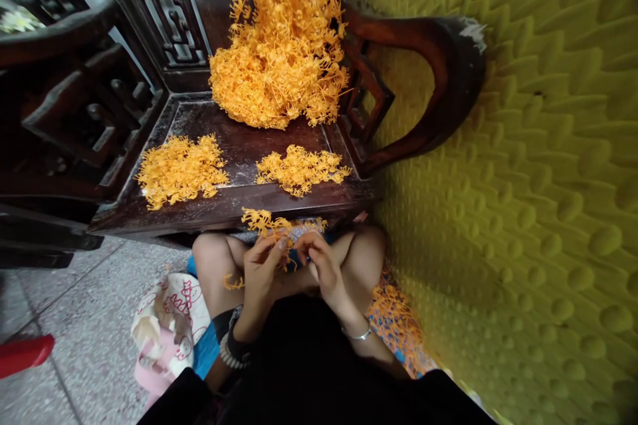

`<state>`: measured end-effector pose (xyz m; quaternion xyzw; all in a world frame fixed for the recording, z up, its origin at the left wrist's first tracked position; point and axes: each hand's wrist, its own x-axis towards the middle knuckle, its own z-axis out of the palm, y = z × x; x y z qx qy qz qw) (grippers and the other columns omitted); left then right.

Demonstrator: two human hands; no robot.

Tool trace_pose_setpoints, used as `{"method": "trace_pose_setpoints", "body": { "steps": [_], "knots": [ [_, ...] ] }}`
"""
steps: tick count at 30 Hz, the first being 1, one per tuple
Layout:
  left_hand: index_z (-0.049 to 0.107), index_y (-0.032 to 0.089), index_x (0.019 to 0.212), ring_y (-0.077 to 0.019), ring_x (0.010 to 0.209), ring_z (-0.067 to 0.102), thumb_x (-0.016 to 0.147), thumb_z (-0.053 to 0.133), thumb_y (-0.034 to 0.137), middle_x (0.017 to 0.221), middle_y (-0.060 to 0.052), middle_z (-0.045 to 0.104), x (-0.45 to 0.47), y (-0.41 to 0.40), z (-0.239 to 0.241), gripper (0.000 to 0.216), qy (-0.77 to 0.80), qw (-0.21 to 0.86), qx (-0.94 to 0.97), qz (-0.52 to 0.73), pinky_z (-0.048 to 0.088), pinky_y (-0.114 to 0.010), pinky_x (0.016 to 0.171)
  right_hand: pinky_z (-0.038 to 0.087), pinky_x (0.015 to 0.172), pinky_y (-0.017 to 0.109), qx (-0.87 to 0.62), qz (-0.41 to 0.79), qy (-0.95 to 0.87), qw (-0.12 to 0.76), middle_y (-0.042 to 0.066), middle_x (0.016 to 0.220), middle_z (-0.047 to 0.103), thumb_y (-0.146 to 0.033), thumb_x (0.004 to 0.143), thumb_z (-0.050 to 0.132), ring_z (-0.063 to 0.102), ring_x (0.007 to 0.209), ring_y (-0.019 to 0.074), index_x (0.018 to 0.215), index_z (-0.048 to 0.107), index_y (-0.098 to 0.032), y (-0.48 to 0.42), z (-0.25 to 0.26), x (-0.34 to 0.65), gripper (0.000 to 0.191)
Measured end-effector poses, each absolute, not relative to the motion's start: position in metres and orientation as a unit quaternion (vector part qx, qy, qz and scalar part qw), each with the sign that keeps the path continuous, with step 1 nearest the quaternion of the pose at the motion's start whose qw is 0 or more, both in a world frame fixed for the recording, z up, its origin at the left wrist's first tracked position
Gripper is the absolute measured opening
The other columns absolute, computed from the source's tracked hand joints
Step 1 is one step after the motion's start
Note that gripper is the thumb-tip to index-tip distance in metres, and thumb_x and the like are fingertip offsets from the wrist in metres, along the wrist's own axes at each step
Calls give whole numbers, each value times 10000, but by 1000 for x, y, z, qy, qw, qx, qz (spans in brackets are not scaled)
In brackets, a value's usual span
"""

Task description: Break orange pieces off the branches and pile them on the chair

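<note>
Head view: left hand (260,269) pinches orange plastic cluster (263,220) over the lap, just below the chair seat (239,146). Right hand (323,264) curls in at it, grip unclear. Likely best: hold firm near the joint, work one strand at a time, avoid tangling.

The person wears black clothing (309,365), a black band (238,344) and beaded bracelet (228,358) behind the left hand (259,272), a silver bangle (357,334) behind the right hand (323,265).
</note>
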<state>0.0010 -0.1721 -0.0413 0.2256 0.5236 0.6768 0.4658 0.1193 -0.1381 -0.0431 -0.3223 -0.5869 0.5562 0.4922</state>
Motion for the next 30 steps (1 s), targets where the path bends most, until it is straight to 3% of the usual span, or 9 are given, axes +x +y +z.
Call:
{"method": "trace_pose_setpoints", "body": {
  "steps": [3, 6, 12, 15, 19, 24, 27, 30],
  "knots": [
    [756, 191, 764, -113, 736, 616, 643, 829, 324, 798, 0, 696, 3, -172, -40, 194, 491, 508, 179, 685, 484, -192, 663, 421, 664, 287, -344, 519, -644, 445, 15, 792, 528, -417, 912, 502, 507, 722, 155, 935, 578, -196, -140, -43, 111, 235],
    [754, 192, 832, -124, 777, 643, 617, 841, 312, 849, -7, 718, 4, -171, -38, 261, 457, 556, 123, 684, 504, -206, 719, 393, 659, 271, -368, 495, -676, 404, 4, 762, 524, -383, 932, 488, 496, 702, 142, 870, 558, -195, -140, -37, 104, 209],
    [682, 151, 760, -110, 651, 616, 674, 804, 289, 724, 10, 675, -4, -166, -40, 203, 391, 632, 7, 669, 504, -214, 653, 292, 523, 244, -308, 627, -612, 370, -50, 580, 414, -486, 894, 517, 375, 526, 98, 673, 480, -198, -132, -33, 106, 364],
    [603, 157, 673, -76, 533, 533, 733, 756, 239, 610, 45, 574, -4, -167, -36, 184, 374, 652, -17, 660, 460, -192, 556, 279, 515, 248, -284, 685, -570, 355, -52, 543, 433, -515, 845, 573, 363, 496, 94, 659, 518, -192, -130, -31, 107, 377],
    [443, 173, 587, -55, 436, 374, 827, 668, 202, 531, 65, 384, -1, -171, -25, 330, 294, 693, -11, 658, 384, -184, 478, 281, 526, 260, -255, 736, -502, 376, -43, 538, 440, -476, 768, 663, 343, 499, 97, 592, 536, -188, -129, -21, 109, 361],
    [361, 184, 663, -31, 383, 194, 961, 498, 200, 589, 77, 319, -21, -168, -13, 329, 197, 641, -10, 742, 260, -138, 391, 274, 526, 281, -139, 814, -381, 416, -65, 438, 301, -481, 760, 638, 251, 454, 101, 488, 405, -209, -136, -18, 109, 450],
    [356, 189, 675, -37, 391, 197, 941, 546, 236, 589, 83, 313, -36, -167, -9, 330, 178, 594, 39, 783, 272, -142, 403, 251, 527, 279, -142, 818, -386, 402, -54, 462, 341, -472, 776, 634, 282, 474, 109, 542, 507, -202, -143, -26, 108, 380],
    [363, 187, 638, -48, 416, 245, 860, 654, 293, 565, 81, 310, -36, -169, -8, 381, 214, 621, 102, 747, 308, -164, 431, 245, 530, 276, -198, 789, -402, 421, -63, 489, 342, -476, 770, 642, 269, 481, 104, 664, 590, -197, -141, -30, 111, 302]
  ]
}}
